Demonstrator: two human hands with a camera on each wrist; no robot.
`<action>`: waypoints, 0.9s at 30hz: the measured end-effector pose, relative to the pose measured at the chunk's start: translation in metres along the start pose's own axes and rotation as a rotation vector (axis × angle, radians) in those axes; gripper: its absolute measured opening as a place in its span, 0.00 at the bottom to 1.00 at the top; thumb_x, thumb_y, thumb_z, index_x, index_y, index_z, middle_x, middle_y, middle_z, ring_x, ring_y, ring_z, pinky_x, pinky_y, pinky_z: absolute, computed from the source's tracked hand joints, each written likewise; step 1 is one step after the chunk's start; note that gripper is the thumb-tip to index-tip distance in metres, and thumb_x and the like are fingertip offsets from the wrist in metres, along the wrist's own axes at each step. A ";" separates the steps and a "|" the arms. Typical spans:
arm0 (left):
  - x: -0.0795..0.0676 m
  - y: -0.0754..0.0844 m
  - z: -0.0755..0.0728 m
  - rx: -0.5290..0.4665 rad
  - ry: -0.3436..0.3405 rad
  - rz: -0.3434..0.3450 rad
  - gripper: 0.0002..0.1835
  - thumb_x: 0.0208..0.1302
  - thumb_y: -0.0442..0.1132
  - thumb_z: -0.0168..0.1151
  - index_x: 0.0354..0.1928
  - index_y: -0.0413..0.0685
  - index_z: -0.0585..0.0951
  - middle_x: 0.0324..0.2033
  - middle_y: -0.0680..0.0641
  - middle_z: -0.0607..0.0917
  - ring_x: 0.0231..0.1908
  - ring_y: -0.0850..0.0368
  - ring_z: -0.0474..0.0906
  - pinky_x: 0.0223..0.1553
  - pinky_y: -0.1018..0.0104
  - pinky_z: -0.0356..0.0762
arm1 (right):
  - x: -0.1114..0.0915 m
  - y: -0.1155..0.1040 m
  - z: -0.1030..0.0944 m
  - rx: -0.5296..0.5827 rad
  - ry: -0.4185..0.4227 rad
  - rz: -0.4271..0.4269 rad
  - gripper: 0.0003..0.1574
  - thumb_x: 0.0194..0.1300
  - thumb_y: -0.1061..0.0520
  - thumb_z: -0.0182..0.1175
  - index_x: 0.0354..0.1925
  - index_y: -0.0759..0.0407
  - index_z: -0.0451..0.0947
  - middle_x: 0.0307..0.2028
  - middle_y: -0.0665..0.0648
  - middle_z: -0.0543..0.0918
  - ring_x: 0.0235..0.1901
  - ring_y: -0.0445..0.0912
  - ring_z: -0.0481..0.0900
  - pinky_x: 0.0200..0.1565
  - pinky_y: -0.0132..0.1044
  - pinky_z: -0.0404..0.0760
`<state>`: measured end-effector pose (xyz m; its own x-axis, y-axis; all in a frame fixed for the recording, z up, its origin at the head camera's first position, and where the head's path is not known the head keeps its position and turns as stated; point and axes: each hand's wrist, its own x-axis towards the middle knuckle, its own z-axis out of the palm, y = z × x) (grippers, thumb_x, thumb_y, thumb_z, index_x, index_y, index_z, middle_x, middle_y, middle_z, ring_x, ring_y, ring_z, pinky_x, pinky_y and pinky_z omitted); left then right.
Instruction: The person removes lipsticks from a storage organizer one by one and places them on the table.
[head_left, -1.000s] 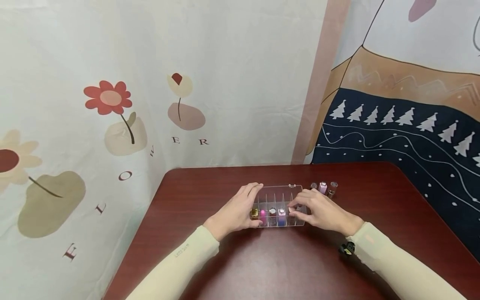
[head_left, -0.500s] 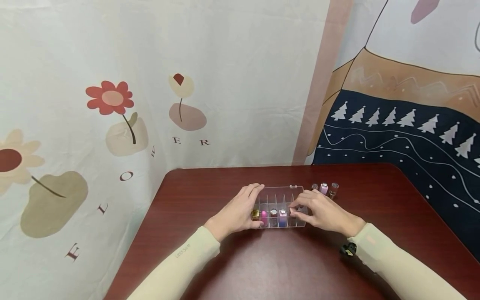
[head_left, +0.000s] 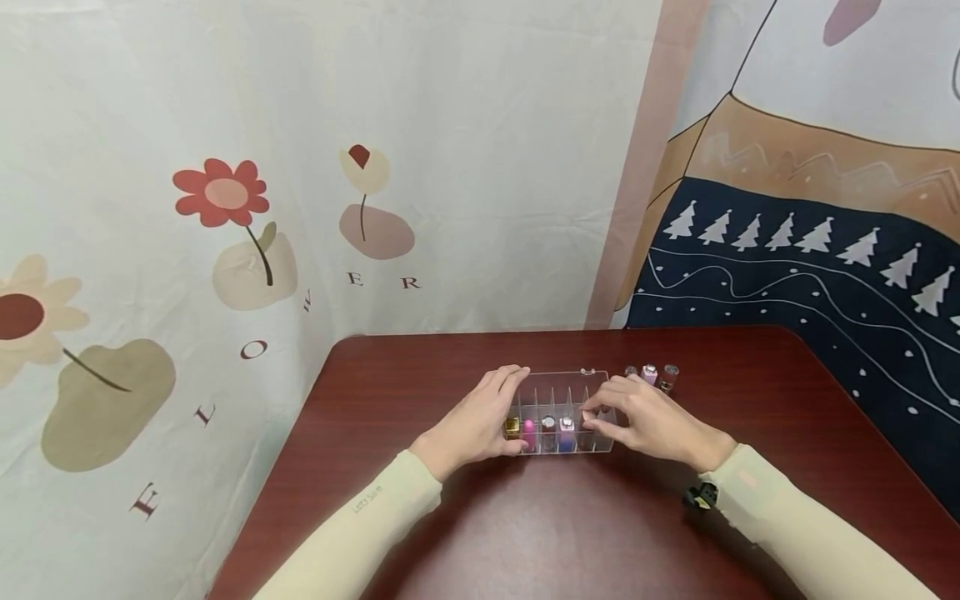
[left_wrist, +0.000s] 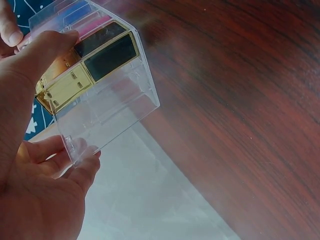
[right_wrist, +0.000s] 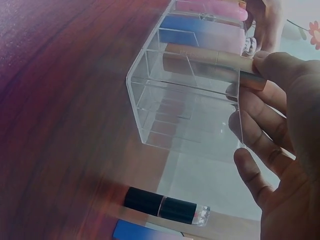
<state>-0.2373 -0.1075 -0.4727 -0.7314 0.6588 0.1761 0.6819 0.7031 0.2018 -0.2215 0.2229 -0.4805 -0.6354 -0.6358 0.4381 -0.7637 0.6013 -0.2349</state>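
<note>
My left hand [head_left: 471, 423] grips the left end of a clear lipstick organizer [left_wrist: 152, 85], thumb on the front and fingers behind. With thumb and fingers of my right hand [head_left: 651, 418] I pinch the top of a beige-gold lipstick tube [right_wrist: 200, 54], whose lower part is inside a compartment towards the right end. Other compartments hold a gold-and-black lipstick [left_wrist: 67, 90], a bright pink tube [head_left: 529, 433], a dark tube with a silvery top [head_left: 548, 429] and a blue-to-pink tube [right_wrist: 187, 32]. In the head view my right fingers partly cover the held tube.
On the brown table [head_left: 525, 533], behind my right hand, stand a dark tube [head_left: 631, 371], a pink tube [head_left: 649, 373] and a brownish tube with a clear top [head_left: 670, 375]. A patterned cloth [head_left: 480, 167] hangs behind the table's far edge.
</note>
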 end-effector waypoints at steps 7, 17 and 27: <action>0.000 -0.001 0.000 -0.001 0.005 0.008 0.66 0.59 0.55 0.93 0.89 0.36 0.63 0.84 0.35 0.73 0.84 0.38 0.72 0.88 0.51 0.74 | 0.002 -0.002 -0.004 -0.007 0.012 0.003 0.13 0.71 0.53 0.85 0.52 0.48 0.96 0.43 0.42 0.94 0.44 0.37 0.88 0.54 0.49 0.92; 0.000 -0.001 -0.001 -0.011 0.003 0.009 0.66 0.59 0.55 0.93 0.89 0.36 0.63 0.84 0.35 0.73 0.83 0.37 0.73 0.89 0.51 0.73 | 0.006 -0.004 -0.009 -0.016 0.023 -0.007 0.15 0.70 0.52 0.85 0.54 0.48 0.96 0.44 0.42 0.95 0.43 0.37 0.87 0.53 0.48 0.93; 0.001 -0.002 0.001 0.005 -0.002 -0.004 0.66 0.59 0.56 0.93 0.89 0.38 0.63 0.85 0.37 0.72 0.84 0.40 0.72 0.88 0.52 0.74 | 0.007 -0.005 -0.014 -0.032 0.059 -0.019 0.18 0.68 0.53 0.87 0.55 0.50 0.96 0.46 0.43 0.96 0.47 0.39 0.88 0.49 0.44 0.91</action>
<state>-0.2395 -0.1078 -0.4743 -0.7343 0.6565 0.1729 0.6788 0.7072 0.1975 -0.2204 0.2222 -0.4636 -0.6122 -0.6181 0.4931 -0.7709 0.6052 -0.1984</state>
